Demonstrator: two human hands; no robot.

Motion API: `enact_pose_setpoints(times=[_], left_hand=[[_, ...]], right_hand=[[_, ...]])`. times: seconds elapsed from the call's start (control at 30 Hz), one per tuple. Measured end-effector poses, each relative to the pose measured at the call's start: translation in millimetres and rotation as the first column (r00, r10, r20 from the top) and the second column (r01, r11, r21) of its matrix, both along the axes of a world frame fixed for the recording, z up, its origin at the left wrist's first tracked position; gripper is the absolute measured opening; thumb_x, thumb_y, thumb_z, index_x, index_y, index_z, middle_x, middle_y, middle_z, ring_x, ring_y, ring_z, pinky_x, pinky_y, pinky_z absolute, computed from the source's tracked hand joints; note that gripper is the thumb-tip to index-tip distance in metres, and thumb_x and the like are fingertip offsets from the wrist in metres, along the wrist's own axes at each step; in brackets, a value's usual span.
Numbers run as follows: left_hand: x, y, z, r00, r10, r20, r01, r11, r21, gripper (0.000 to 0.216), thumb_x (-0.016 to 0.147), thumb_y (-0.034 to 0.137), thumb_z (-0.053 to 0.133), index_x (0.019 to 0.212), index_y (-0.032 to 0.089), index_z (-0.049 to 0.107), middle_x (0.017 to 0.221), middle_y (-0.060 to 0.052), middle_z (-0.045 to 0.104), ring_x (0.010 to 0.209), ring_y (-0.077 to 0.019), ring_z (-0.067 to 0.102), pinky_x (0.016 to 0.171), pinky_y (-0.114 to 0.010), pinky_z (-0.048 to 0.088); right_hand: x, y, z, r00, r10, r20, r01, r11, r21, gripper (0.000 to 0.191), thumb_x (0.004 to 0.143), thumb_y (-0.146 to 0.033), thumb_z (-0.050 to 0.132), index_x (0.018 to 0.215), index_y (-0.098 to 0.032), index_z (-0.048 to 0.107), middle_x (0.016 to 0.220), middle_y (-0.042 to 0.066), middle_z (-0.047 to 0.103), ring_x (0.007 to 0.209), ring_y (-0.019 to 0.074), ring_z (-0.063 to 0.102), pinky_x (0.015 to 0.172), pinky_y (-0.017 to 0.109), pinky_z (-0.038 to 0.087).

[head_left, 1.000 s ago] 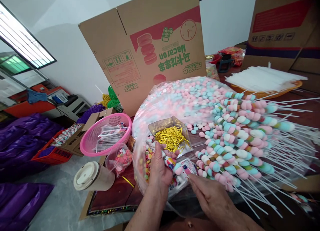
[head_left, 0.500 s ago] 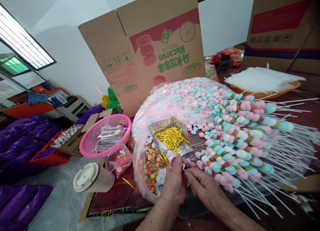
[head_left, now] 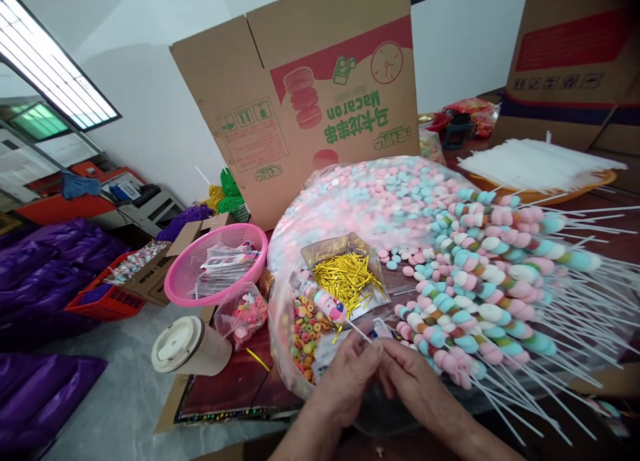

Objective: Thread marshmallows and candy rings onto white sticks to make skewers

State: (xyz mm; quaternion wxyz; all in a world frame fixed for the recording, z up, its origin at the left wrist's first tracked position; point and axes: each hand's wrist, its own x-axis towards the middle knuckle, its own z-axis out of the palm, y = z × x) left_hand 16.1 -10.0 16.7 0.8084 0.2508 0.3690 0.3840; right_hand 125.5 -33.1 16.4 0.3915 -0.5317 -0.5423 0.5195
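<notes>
A wrapped marshmallow skewer [head_left: 327, 304] slants up and left, its printed bag lying over the near edge of the gold twist ties [head_left: 345, 278] and the ring candies [head_left: 306, 324]. Its white stick comes down into my hands. My left hand [head_left: 346, 376] is closed on the stick, fingers pinched. Right beside it, touching, my right hand [head_left: 411, 373] also pinches the stick's lower part; my fingers hide its end. Flat printed bags [head_left: 333, 348] lie just behind my left hand. To the right is a heap of unwrapped marshmallow skewers [head_left: 480, 288], sticks pointing right.
A large clear bag of pink and blue marshmallows [head_left: 370, 194] lies behind. At left are a pink basket [head_left: 173, 284] with wrappers, a lidded cup [head_left: 210, 351] and a small candy bag [head_left: 244, 314]. White sticks [head_left: 540, 164] fill an orange tray. A carton [head_left: 310, 68] stands at the back.
My hands have slid down from the wrapped part to the stick and come together, so the bagged skewer now shows above them. The whole view has shifted slightly.
</notes>
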Motion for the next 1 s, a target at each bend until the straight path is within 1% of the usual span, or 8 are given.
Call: enact_pose_setpoints(times=[0.07, 0.17, 0.23, 0.33, 0.47, 0.6, 0.8, 1.0], left_hand=[[-22, 12, 4.4, 0.992, 0.0, 0.124, 0.007, 0.998, -0.055, 0.053, 0.058, 0.05, 0.07, 0.098, 0.018, 0.056, 0.089, -0.008, 0.064, 0.078, -0.0187, 0.061, 0.072, -0.032, 0.046], [-52, 45, 23.5, 0.931, 0.25, 0.267, -0.27, 0.962, 0.039, 0.053, 0.063, 0.058, 0.062, 0.098, 0.019, 0.054, 0.094, -0.008, 0.062, 0.084, -0.0208, 0.06, 0.075, -0.037, 0.046], [-63, 66, 38.5, 0.901, 0.329, 0.284, -0.364, 0.928, 0.082, 0.047, 0.066, 0.051, 0.063, 0.099, 0.019, 0.054, 0.093, -0.007, 0.063, 0.082, -0.0207, 0.061, 0.076, -0.039, 0.046], [-60, 79, 52.6, 0.891, 0.367, 0.268, -0.403, 0.911, 0.089, 0.03, 0.071, 0.034, 0.065, 0.094, 0.017, 0.056, 0.068, 0.001, 0.061, 0.06, -0.0122, 0.058, 0.074, -0.036, 0.048], [-31, 65, 51.1, 0.894, 0.386, 0.227, -0.421, 0.898, 0.129, 0.014, 0.073, 0.027, 0.063, 0.083, 0.017, 0.059, 0.045, 0.008, 0.047, 0.041, -0.0054, 0.046, 0.067, -0.03, 0.049], [-12, 49, 42.8, 0.902, 0.391, 0.182, -0.4, 0.917, 0.011, 0.018, 0.069, 0.03, 0.066, 0.064, 0.014, 0.057, 0.041, 0.007, 0.047, 0.039, -0.0057, 0.045, 0.063, -0.027, 0.048], [0, 42, 39.9, 0.913, 0.356, 0.201, -0.349, 0.935, -0.068, 0.024, 0.066, 0.034, 0.069, 0.063, 0.016, 0.053, 0.042, 0.006, 0.049, 0.042, -0.0077, 0.047, 0.064, -0.029, 0.048], [15, 21, 29.4, 0.957, 0.261, 0.128, -0.261, 0.965, -0.016, 0.037, 0.073, 0.053, 0.054, 0.069, 0.016, 0.053, 0.051, 0.001, 0.056, 0.049, -0.0109, 0.053, 0.063, -0.03, 0.048]], right_hand=[[6, -3, 0.4, 1.0, 0.017, -0.025, -0.018, 0.999, -0.049, 0.04, 0.085, -0.05, 0.031, 0.061, -0.021, 0.042, 0.043, -0.005, 0.043, 0.046, 0.0107, 0.04, 0.051, 0.023, 0.032], [12, -11, 4.9, 0.992, 0.1, -0.076, -0.109, 0.987, -0.122, 0.04, 0.084, -0.053, 0.032, 0.065, -0.02, 0.047, 0.041, -0.006, 0.043, 0.043, 0.0098, 0.036, 0.052, 0.023, 0.03], [12, -16, 7.8, 0.973, 0.199, -0.119, -0.215, 0.967, -0.139, 0.04, 0.083, -0.053, 0.034, 0.07, -0.019, 0.051, 0.039, -0.007, 0.042, 0.042, 0.0092, 0.035, 0.052, 0.023, 0.029], [10, -20, 8.6, 0.944, 0.262, -0.199, -0.3, 0.933, -0.198, 0.04, 0.082, -0.055, 0.035, 0.075, -0.019, 0.052, 0.037, -0.008, 0.04, 0.037, 0.0082, 0.028, 0.046, 0.023, 0.024], [5, -17, 7.4, 0.965, 0.204, -0.168, -0.234, 0.954, -0.187, 0.041, 0.082, -0.055, 0.035, 0.074, -0.019, 0.051, 0.039, -0.007, 0.041, 0.04, 0.0087, 0.031, 0.048, 0.023, 0.026], [1, -13, 8.4, 0.984, 0.169, -0.052, -0.174, 0.978, -0.116, 0.041, 0.085, -0.053, 0.032, 0.071, -0.019, 0.051, 0.042, -0.006, 0.044, 0.046, 0.0107, 0.039, 0.053, 0.024, 0.03], [-6, -13, 2.8, 0.992, 0.12, 0.037, -0.117, 0.99, -0.073, 0.042, 0.086, -0.051, 0.031, 0.059, -0.021, 0.044, 0.043, -0.005, 0.044, 0.047, 0.0112, 0.041, 0.052, 0.024, 0.03], [-4, -8, -1.0, 1.0, 0.022, -0.016, -0.023, 0.999, -0.049, 0.044, 0.085, -0.051, 0.032, 0.054, -0.021, 0.04, 0.043, -0.004, 0.043, 0.046, 0.0103, 0.04, 0.051, 0.024, 0.029]])
